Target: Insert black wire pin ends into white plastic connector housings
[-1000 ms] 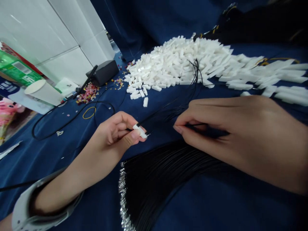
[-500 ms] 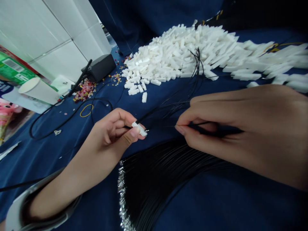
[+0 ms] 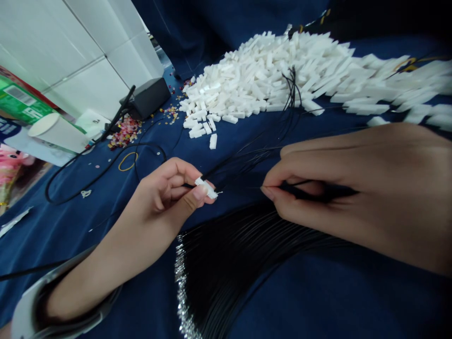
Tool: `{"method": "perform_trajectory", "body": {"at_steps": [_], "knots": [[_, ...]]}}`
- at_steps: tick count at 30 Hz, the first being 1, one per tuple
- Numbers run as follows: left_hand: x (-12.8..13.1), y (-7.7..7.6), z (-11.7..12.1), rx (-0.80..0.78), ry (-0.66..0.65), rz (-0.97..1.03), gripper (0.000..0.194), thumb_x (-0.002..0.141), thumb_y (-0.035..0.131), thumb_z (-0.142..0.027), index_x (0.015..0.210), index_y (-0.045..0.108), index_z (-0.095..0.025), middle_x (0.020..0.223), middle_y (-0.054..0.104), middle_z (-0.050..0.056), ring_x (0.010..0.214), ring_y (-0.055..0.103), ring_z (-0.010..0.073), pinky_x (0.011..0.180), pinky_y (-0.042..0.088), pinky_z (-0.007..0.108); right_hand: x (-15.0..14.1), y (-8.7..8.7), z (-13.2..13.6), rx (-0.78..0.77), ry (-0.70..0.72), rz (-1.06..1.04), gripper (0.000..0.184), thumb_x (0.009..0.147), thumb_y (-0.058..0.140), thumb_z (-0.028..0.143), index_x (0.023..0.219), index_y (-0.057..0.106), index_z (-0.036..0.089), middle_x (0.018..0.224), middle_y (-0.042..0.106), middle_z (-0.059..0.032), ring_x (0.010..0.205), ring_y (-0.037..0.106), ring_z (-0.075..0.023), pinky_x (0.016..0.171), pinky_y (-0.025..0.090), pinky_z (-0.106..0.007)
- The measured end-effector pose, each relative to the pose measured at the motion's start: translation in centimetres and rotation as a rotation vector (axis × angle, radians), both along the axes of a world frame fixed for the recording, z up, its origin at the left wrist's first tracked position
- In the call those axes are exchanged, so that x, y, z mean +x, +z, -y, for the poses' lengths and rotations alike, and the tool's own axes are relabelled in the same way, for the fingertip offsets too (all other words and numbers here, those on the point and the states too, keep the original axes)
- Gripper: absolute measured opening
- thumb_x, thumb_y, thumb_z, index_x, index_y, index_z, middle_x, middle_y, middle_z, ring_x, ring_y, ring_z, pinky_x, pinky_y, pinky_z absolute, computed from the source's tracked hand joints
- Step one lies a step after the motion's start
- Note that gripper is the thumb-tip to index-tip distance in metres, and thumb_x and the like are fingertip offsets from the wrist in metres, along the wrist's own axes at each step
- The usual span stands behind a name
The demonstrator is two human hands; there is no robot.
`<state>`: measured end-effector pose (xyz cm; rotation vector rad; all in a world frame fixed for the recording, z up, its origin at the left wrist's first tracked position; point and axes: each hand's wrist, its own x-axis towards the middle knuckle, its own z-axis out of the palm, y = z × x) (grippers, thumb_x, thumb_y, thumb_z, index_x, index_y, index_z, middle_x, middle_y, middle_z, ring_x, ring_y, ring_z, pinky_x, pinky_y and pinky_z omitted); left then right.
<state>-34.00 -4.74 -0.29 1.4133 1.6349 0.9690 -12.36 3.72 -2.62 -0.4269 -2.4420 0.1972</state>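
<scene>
My left hand (image 3: 169, 197) pinches a small white connector housing (image 3: 205, 187) between thumb and fingers. Black wires run out of its upper side, and a tiny metal tip shows at its right end. To the right, my right hand (image 3: 318, 183) has thumb and forefinger pressed together on a thin black wire (image 3: 300, 182); a faint fine end points from the fingertips toward the housing, with a gap between. Below both hands lies a fan of black wires (image 3: 254, 254), with shiny metal terminals (image 3: 181, 282) lined up at its left end.
A large heap of white housings (image 3: 247, 80) lies behind my hands on the dark blue cloth (image 3: 318, 301). At the left are a paper cup (image 3: 58, 134), a black box (image 3: 150, 96), a looped black cable (image 3: 70, 197), a rubber band (image 3: 127, 161) and colourful bits (image 3: 125, 132).
Little differs. My right hand's fingertips have shifted slightly right and down, and the view has moved a touch; both hands keep the same grips.
</scene>
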Motion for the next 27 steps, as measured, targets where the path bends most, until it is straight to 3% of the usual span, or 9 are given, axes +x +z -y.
{"method": "perform_trajectory", "body": {"at_steps": [6,13,16,22,27], "knots": [[-0.16,-0.08,0.07,0.009,0.006,-0.001,0.010,0.080,0.069,-0.023,0.081,0.059,-0.023,0.071,0.075,-0.005,0.068,0.070,0.0069,0.061,0.050,0.010,-0.05,0.09,-0.13,-0.016,0.007,-0.023,0.017,0.086,0.054,0.017,0.069,0.055,0.020,0.052,0.044,0.0080,0.045,0.038,-0.0024,0.051,0.032,-0.022],[-0.08,-0.11,0.15,-0.003,0.017,-0.054,0.011,0.080,0.069,-0.027,0.078,0.061,-0.034,0.072,0.073,-0.001,0.071,0.070,0.0212,0.062,0.057,0.031,-0.08,-0.13,-0.15,-0.005,0.006,-0.005,0.016,0.086,0.054,0.017,0.071,0.056,0.020,0.055,0.046,0.0080,0.046,0.039,-0.0027,0.051,0.032,-0.022],[-0.05,-0.04,0.09,0.003,0.017,-0.047,0.010,0.079,0.069,-0.027,0.078,0.060,-0.032,0.071,0.072,-0.002,0.070,0.070,0.0194,0.061,0.056,0.028,-0.01,-0.15,-0.10,0.005,0.002,-0.010,0.016,0.086,0.054,0.017,0.070,0.056,0.021,0.054,0.046,0.0080,0.047,0.040,-0.0034,0.052,0.032,-0.023],[0.21,0.15,0.15,-0.019,0.034,-0.030,0.010,0.081,0.069,-0.022,0.082,0.059,-0.023,0.071,0.072,-0.005,0.069,0.067,0.0080,0.061,0.049,0.013,-0.03,0.11,-0.11,-0.037,-0.004,0.008,0.015,0.085,0.055,0.020,0.070,0.057,0.022,0.053,0.049,0.0080,0.046,0.043,-0.0049,0.052,0.035,-0.023],[0.16,0.28,0.33,0.004,0.015,-0.040,0.010,0.082,0.069,-0.022,0.083,0.059,-0.021,0.071,0.071,-0.006,0.067,0.066,0.0055,0.060,0.047,0.009,-0.04,0.09,-0.22,-0.055,0.024,0.006,0.014,0.084,0.056,0.019,0.070,0.057,0.022,0.053,0.048,0.0077,0.046,0.043,-0.0058,0.053,0.036,-0.024]]}}
